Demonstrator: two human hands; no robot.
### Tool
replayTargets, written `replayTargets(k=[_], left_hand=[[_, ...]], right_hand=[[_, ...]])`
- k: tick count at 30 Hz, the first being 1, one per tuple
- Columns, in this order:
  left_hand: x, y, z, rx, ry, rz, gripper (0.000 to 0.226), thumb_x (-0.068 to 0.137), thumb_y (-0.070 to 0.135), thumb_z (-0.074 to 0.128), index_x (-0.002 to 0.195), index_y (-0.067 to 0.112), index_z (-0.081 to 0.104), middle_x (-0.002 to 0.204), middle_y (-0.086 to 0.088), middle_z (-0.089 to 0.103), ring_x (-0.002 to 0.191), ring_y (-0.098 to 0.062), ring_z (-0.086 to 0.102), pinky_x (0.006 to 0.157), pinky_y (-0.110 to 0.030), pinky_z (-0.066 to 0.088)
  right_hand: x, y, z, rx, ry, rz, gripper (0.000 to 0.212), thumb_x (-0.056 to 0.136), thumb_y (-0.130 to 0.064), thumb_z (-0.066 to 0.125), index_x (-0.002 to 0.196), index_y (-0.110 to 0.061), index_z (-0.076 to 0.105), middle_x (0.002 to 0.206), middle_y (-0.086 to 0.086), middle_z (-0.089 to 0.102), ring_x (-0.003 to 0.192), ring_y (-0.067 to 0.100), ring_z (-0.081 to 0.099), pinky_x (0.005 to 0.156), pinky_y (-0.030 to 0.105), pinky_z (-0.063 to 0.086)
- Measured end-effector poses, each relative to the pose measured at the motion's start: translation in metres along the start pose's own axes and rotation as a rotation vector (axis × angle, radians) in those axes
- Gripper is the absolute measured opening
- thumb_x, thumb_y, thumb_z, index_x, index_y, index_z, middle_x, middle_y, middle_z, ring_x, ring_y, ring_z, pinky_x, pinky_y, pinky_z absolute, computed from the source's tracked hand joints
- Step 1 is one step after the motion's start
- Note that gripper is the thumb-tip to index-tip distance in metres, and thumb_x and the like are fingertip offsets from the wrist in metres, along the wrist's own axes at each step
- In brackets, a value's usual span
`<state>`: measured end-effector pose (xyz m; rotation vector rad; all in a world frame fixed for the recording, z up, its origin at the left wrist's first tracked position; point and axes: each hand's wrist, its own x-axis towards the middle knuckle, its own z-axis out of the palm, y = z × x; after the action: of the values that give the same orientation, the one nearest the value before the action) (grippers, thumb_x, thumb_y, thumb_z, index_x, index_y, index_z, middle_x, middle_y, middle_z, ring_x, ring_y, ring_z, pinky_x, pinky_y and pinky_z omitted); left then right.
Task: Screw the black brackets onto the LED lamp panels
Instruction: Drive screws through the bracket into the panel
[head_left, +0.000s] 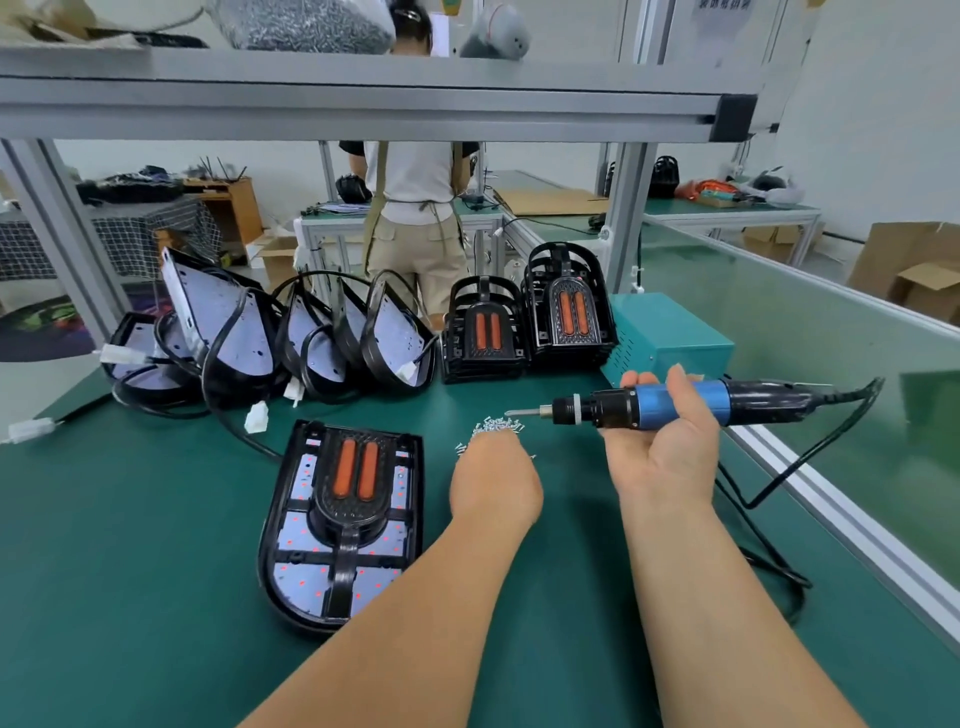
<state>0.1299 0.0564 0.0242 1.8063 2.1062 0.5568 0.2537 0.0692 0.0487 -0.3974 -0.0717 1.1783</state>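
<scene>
One green surface, the bench top, carries all items listed.

Several LED panels, unmounted, lie heaped along the far edge towards the left corner. They lean on one another, black leads looped among them. One white plug lies on the surface in front of the heap.

One teal box stands at the far edge, near the right edge.

Two stacks of black brackets, each with two orange strips showing on top, stand at the far edge between heap and box. The left stack is lower. The right stack is taller and just beside the box.

One panel lies flat left of centre, close to the near edge, with red dots on its white face. One bracket sits on top of it, orange strips at the far end.

One screwdriver, blue and black, is held level above the surface right of centre, bit pointing left. Its black cord runs down to the surface by the right edge.

One right hand, palm up, has fingers and thumb wrapped round the blue barrel.

One left hand, knuckles up, has its fingers down among the screws. Whether it pinches one cannot be told.

One small heap of screws lies at centre, right of the flat panel, under the bit tip.
</scene>
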Motion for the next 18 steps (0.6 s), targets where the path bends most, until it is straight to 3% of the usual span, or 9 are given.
replayTargets(k=[2,3,7,9,11,15,18], left_hand=[[-0.002,-0.002,-0.002,-0.124,-0.008,0.002,0.013,0.096,0.012,0.054,0.088,0.015,0.065,0.092,-0.008,0.066,0.086,-0.027,0.063,0.066,-0.029,0.043],[-0.003,-0.004,-0.003,-0.316,-0.009,-0.038,0.017,0.096,0.01,0.054,0.083,0.017,0.063,0.086,-0.007,0.066,0.079,-0.025,0.061,0.066,-0.03,0.045],[-0.016,-0.007,-0.003,-1.496,-0.046,-0.332,0.02,0.096,0.001,0.058,0.08,0.01,0.063,0.058,0.003,0.062,0.05,-0.006,0.057,0.063,-0.019,0.054],[-0.02,-0.007,-0.004,-1.853,-0.069,-0.412,0.015,0.095,-0.001,0.061,0.082,0.005,0.066,0.057,0.004,0.066,0.048,-0.002,0.061,0.054,-0.015,0.054],[-0.023,-0.006,-0.006,-1.989,-0.08,-0.421,0.015,0.094,-0.002,0.062,0.081,0.002,0.068,0.062,0.001,0.07,0.051,-0.003,0.065,0.051,-0.014,0.053],[-0.026,-0.004,-0.005,-1.995,-0.09,-0.394,0.019,0.097,-0.004,0.055,0.082,0.002,0.066,0.06,0.003,0.068,0.051,-0.002,0.064,0.052,-0.013,0.054],[-0.026,-0.004,-0.002,-1.993,-0.09,-0.386,0.019,0.098,-0.004,0.052,0.089,0.004,0.067,0.07,0.002,0.067,0.052,-0.001,0.062,0.054,-0.012,0.054]], right_hand=[[0.001,0.0,0.0,-0.006,-0.012,-0.011,0.018,0.092,-0.009,0.067,0.101,-0.019,0.055,0.097,0.008,0.056,0.079,0.023,0.062,0.09,0.04,0.057],[0.001,0.0,0.001,-0.02,-0.018,-0.017,0.017,0.092,-0.011,0.067,0.101,-0.019,0.055,0.091,0.007,0.057,0.071,0.022,0.064,0.081,0.038,0.059],[0.0,-0.003,0.002,-0.032,-0.019,-0.039,0.027,0.091,-0.02,0.07,0.111,-0.014,0.052,0.075,0.007,0.059,0.062,0.023,0.066,0.073,0.037,0.06],[-0.001,-0.004,0.003,-0.027,-0.023,-0.05,0.033,0.09,-0.024,0.072,0.114,-0.014,0.052,0.067,0.005,0.061,0.062,0.023,0.066,0.072,0.037,0.06],[-0.002,-0.006,0.003,-0.036,-0.026,-0.057,0.035,0.088,-0.026,0.074,0.114,-0.015,0.054,0.063,0.003,0.063,0.062,0.021,0.067,0.07,0.036,0.06],[-0.003,-0.004,0.004,-0.055,-0.042,-0.073,0.033,0.087,-0.024,0.075,0.111,-0.016,0.053,0.062,0.002,0.061,0.058,0.02,0.064,0.069,0.035,0.059],[-0.003,-0.004,0.004,-0.067,-0.052,-0.085,0.031,0.088,-0.023,0.073,0.109,-0.015,0.052,0.064,0.002,0.059,0.058,0.019,0.062,0.07,0.035,0.059]])
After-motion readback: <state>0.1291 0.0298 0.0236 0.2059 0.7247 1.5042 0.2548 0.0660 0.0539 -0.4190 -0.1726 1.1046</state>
